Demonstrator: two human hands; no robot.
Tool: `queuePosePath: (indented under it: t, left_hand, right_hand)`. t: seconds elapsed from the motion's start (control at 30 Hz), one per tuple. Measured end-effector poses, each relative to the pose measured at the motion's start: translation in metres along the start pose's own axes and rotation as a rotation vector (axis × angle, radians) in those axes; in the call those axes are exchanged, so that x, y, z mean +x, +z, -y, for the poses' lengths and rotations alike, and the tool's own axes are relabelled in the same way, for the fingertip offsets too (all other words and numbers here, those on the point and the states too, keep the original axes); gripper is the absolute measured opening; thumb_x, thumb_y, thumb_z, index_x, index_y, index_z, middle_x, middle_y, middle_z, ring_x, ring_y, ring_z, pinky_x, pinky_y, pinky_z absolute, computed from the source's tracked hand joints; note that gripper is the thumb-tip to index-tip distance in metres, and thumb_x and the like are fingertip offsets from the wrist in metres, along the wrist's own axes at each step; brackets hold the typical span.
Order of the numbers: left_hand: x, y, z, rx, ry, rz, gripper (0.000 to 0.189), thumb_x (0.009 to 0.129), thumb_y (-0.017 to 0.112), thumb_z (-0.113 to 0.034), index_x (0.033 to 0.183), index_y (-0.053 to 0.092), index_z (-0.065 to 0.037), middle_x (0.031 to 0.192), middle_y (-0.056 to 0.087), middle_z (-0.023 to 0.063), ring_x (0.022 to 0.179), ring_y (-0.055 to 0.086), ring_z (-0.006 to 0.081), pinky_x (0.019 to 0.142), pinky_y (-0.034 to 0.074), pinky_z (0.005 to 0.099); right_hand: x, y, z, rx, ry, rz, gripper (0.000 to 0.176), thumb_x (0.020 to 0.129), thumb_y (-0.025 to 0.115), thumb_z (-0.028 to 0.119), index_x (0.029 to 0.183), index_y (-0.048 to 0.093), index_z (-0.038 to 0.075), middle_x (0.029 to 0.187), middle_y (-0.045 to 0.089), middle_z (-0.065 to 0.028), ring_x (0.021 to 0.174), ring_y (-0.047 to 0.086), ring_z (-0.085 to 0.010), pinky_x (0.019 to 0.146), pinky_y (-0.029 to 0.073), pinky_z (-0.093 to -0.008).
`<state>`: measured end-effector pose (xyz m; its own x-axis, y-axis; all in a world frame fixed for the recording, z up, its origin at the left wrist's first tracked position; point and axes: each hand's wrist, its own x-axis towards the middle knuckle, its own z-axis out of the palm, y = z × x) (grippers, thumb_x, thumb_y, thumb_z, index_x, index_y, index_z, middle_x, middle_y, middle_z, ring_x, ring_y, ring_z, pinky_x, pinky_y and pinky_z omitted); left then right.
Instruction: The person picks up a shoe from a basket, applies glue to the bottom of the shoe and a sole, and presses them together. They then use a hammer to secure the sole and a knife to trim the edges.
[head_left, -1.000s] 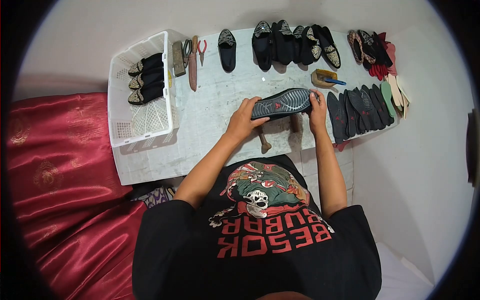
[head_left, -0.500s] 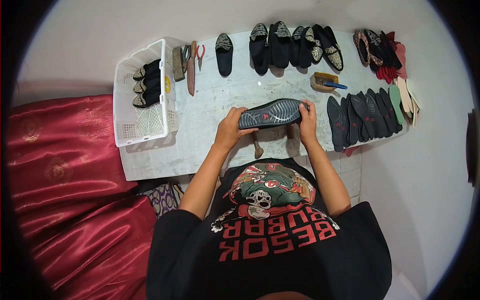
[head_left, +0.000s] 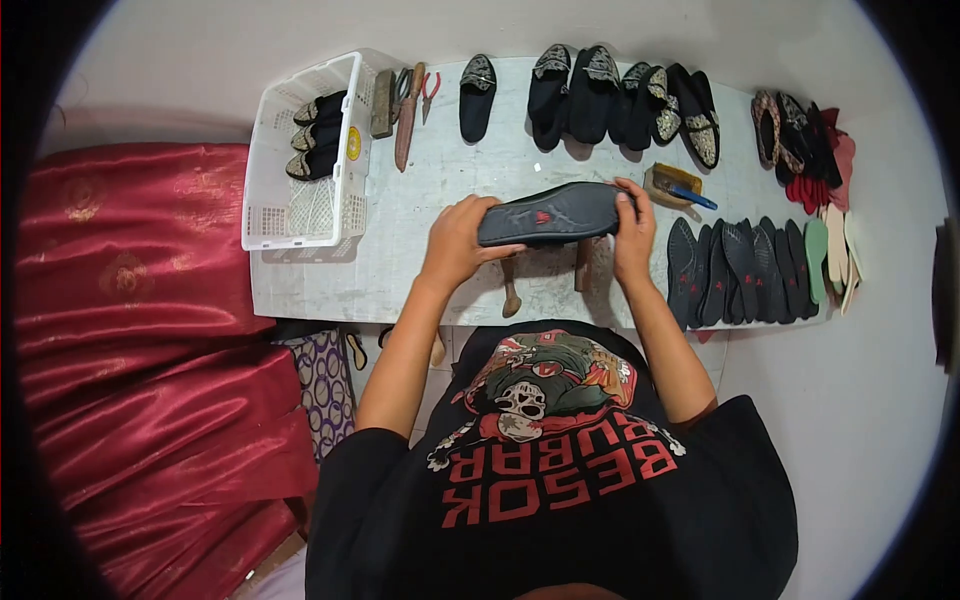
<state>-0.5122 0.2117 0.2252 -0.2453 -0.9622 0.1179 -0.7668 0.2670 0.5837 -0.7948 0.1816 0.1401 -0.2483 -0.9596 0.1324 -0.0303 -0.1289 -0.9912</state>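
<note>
Between my two hands is a black shoe [head_left: 560, 217], turned on its side so its dark outsole with a small red mark faces me. My left hand [head_left: 460, 240] is closed round one end, thumb along the lower edge. The other end is gripped by my right hand [head_left: 633, 228], thumb against the sole. Below the shoe, a wooden-handled tool [head_left: 511, 290] and a brown wooden piece [head_left: 584, 267] lie on the table, their upper parts hidden behind the shoe.
A white plastic basket [head_left: 302, 240] holds several shoes at left, beside a sheathed knife [head_left: 404, 135] and red pliers [head_left: 430, 95]. Finished-looking shoes [head_left: 594, 95] line the back. Black soles [head_left: 740, 270] lie in a row at right, near a glue container with blue-handled brush [head_left: 690, 197].
The shoe has tilted in my hands, so its sole catches less light. The whole view has shifted slightly. Both hands keep their hold.
</note>
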Motion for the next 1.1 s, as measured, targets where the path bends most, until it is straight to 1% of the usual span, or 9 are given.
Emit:
queuePosePath:
  t: [0.2,0.37,0.43,0.5,0.6,0.67,0.77,0.93,1.1]
  left_hand:
    - [0.031,0.035,-0.051,-0.287,-0.119,0.09,0.06,0.079,0.091,-0.039,0.118,0.069,0.001,0.106,0.072,0.0172,0.099,0.07,0.0338,0.087,0.054,0.0416]
    - [0.037,0.051,-0.048,-0.977,-0.53,0.496,0.051,0.098,0.073,-0.051,0.114,0.071,-0.003,0.082,0.07,0.0062,0.063,0.064,0.0118,0.053,0.05,0.0265]
    - [0.03,0.052,-0.049,-1.032,-0.652,0.561,0.056,0.098,0.069,-0.058,0.112,0.069,-0.003,0.077,0.067,0.0055,0.059,0.062,0.0122,0.05,0.049,0.0262]
    - [0.02,0.063,-0.044,-1.113,-0.898,0.684,0.069,0.097,0.06,-0.073,0.104,0.065,-0.004,0.065,0.059,0.0031,0.048,0.056,0.0118,0.044,0.045,0.0252]
    - [0.008,0.067,-0.051,-1.382,-0.903,0.842,0.071,0.099,0.059,-0.07,0.107,0.067,-0.001,0.069,0.065,0.005,0.048,0.059,0.0086,0.04,0.042,0.0206]
    - [0.008,0.072,-0.052,-1.366,-0.891,0.893,0.078,0.099,0.052,-0.076,0.11,0.067,0.0,0.07,0.067,0.006,0.049,0.06,0.0081,0.039,0.042,0.0201]
    - [0.002,0.082,-0.041,-1.469,-0.917,1.08,0.088,0.098,0.039,-0.083,0.115,0.066,-0.001,0.072,0.066,0.0085,0.052,0.059,0.0127,0.047,0.049,0.0249]
    - [-0.003,0.06,-0.049,-1.541,-0.629,1.076,0.094,0.104,0.026,-0.077,0.146,0.054,0.002,0.125,0.069,0.0306,0.104,0.075,0.0351,0.086,0.064,0.0451]
    - [-0.005,0.083,-0.065,-1.741,-0.672,0.843,0.106,0.096,0.024,-0.089,0.14,0.058,0.001,0.114,0.071,0.0291,0.1,0.074,0.0431,0.092,0.06,0.0542]
  right_hand:
    - [0.035,-0.065,0.027,0.399,0.27,-0.001,0.029,0.111,0.058,0.03,0.126,0.066,0.007,0.125,0.073,-0.0094,0.076,0.066,-0.007,0.054,0.048,-0.0194]
    - [0.054,-0.097,0.089,0.364,0.14,0.243,0.039,0.107,0.065,0.032,0.135,0.061,0.004,0.128,0.072,-0.0112,0.06,0.054,-0.0049,0.05,0.043,-0.0189]
    - [0.06,-0.111,0.088,0.192,0.199,0.402,0.04,0.105,0.069,0.029,0.135,0.06,0.004,0.121,0.072,-0.0074,0.066,0.055,-0.0056,0.058,0.046,-0.0197]
    - [0.048,-0.111,0.05,0.127,0.163,0.313,0.038,0.105,0.069,0.028,0.134,0.06,0.004,0.116,0.071,-0.0045,0.072,0.057,-0.0057,0.064,0.047,-0.0202]
    - [0.027,-0.105,0.01,0.156,0.155,0.103,0.031,0.109,0.064,0.03,0.128,0.062,0.007,0.106,0.067,0.0001,0.093,0.063,-0.009,0.081,0.053,-0.0252]
    - [0.009,-0.082,0.023,0.699,0.358,-0.1,0.039,0.108,0.061,0.037,0.128,0.063,0.003,0.109,0.072,-0.0099,0.096,0.071,-0.019,0.088,0.059,-0.0322]
    - [0.008,-0.07,0.044,0.93,0.592,-0.058,0.054,0.107,0.056,0.047,0.126,0.064,-0.003,0.117,0.073,-0.024,0.103,0.075,-0.0302,0.092,0.062,-0.0401]
    - [0.026,-0.058,0.076,0.97,0.64,0.271,0.068,0.107,0.047,0.055,0.123,0.065,-0.009,0.121,0.071,-0.0317,0.109,0.075,-0.034,0.096,0.062,-0.0437]
    - [0.026,-0.014,0.091,0.701,0.735,0.487,0.049,0.108,0.055,0.046,0.123,0.059,0.0,0.107,0.075,-0.0244,0.092,0.078,-0.0286,0.081,0.065,-0.0391]
